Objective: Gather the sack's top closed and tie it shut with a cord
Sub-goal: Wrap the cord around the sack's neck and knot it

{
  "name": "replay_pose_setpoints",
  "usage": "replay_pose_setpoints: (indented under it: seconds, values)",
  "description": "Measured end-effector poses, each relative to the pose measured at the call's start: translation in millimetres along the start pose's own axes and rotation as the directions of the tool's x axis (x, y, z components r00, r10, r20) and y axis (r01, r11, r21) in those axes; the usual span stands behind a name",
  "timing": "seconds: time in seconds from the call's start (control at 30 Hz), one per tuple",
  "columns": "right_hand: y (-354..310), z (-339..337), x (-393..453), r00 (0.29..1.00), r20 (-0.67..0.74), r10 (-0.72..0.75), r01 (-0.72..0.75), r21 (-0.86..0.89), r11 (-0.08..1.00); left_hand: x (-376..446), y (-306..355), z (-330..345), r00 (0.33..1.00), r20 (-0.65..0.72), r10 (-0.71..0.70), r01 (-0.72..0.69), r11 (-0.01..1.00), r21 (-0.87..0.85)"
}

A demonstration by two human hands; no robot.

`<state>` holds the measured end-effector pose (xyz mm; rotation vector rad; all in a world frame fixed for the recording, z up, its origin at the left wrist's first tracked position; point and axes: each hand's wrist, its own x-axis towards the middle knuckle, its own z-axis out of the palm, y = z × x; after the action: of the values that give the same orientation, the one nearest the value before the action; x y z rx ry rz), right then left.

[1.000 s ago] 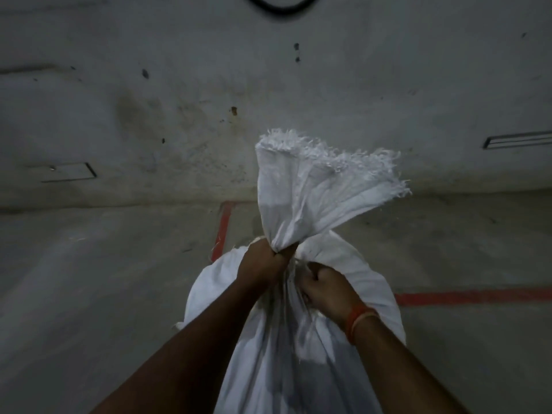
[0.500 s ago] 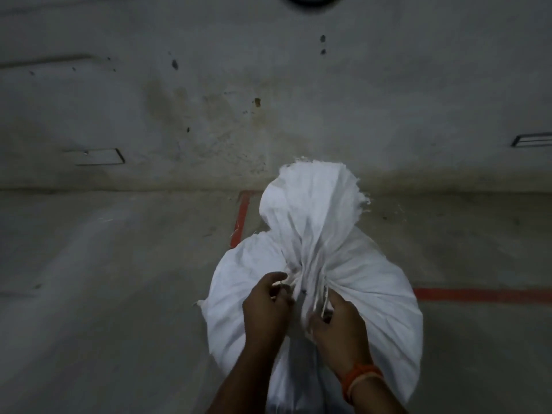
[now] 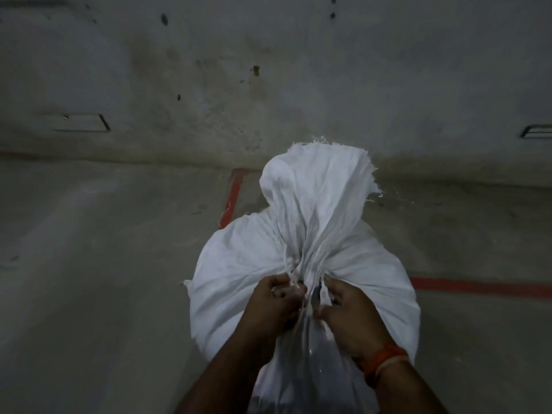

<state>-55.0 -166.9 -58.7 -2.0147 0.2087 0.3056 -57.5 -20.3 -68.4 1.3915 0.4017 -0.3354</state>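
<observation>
A full white woven sack (image 3: pixel 239 264) stands on the concrete floor in front of me. Its top is bunched into a narrow neck, and the loose frayed mouth (image 3: pixel 316 186) flops away from me above it. A thin white cord (image 3: pixel 288 264) runs around the neck. My left hand (image 3: pixel 276 303) pinches one cord end at the left of the neck. My right hand (image 3: pixel 349 312), with an orange band at the wrist, pinches the other end at the right. The knot itself is hidden between my fingers.
A stained concrete wall (image 3: pixel 268 85) rises just behind the sack. Red painted lines (image 3: pixel 231 195) mark the floor, one running toward the wall and another red line (image 3: pixel 478 286) running right. Bare floor (image 3: pixel 89 264) lies to the left.
A second ago both hands clutched the gathered top held upright. Since then the top has dropped away from me, and my hands have shifted to the cord ends at the neck.
</observation>
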Motion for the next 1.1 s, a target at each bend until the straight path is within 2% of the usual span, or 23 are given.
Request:
replay_pose_setpoints:
  seconds: [0.13, 0.3, 0.4, 0.5, 0.57, 0.67, 0.83, 0.87, 0.97, 1.1]
  values:
    - [-1.2, -4.9, 6.3, 0.998, 0.058, 0.004, -0.008, 0.078, 0.997, 0.9, 5.6, 9.5, 0.993, 0.114, -0.022, 0.028, 0.998, -0.051]
    - [-1.7, -10.9, 9.4, 0.996, 0.085, -0.018, 0.012, 0.063, 0.998, 3.2, 13.2, 19.6, 0.998, -0.067, 0.000, -0.001, 1.000, -0.016]
    - [-7.2, -12.0, 7.2, 0.995, 0.093, -0.026, 0.024, 0.023, 0.999, 7.2, 15.5, 20.0, 0.995, -0.095, 0.011, -0.023, 0.992, -0.127]
    - [-6.7, -10.8, 7.5, 0.996, 0.084, -0.022, 0.023, -0.010, 1.000, 14.2, 8.4, 15.2, 0.993, -0.120, 0.012, -0.029, 0.990, -0.139]
    - [-7.1, -9.4, 5.1, 0.998, 0.056, -0.043, 0.045, -0.047, 0.998, 20.0, 4.3, 10.4, 0.981, -0.178, -0.076, 0.039, 0.979, -0.202]
    - [-10.7, -8.0, 2.2, 0.996, -0.018, -0.083, 0.080, -0.136, 0.988, 29.5, 3.7, -0.8, 0.945, -0.221, -0.242, 0.133, 0.900, -0.414]
    - [-13.0, -5.1, 4.7, 0.997, -0.013, -0.073, 0.070, -0.166, 0.984, 30.0, 3.7, 5.4, 0.899, -0.110, -0.424, 0.321, 0.809, -0.492]
    - [-14.3, -5.0, 4.3, 0.998, -0.016, -0.064, 0.061, -0.162, 0.985, 28.1, 2.4, 9.5, 0.896, -0.089, -0.435, 0.346, 0.810, -0.473]
    - [-15.4, -4.1, 4.8, 0.997, -0.034, -0.063, 0.056, -0.160, 0.985, 21.2, -1.7, 14.8, 0.912, -0.042, -0.408, 0.386, 0.888, -0.249]
    - [-16.1, -4.9, 3.0, 0.997, -0.041, -0.060, 0.055, -0.123, 0.991, 19.2, -8.1, 11.7, 0.971, 0.026, -0.239, 0.240, 0.967, -0.090]
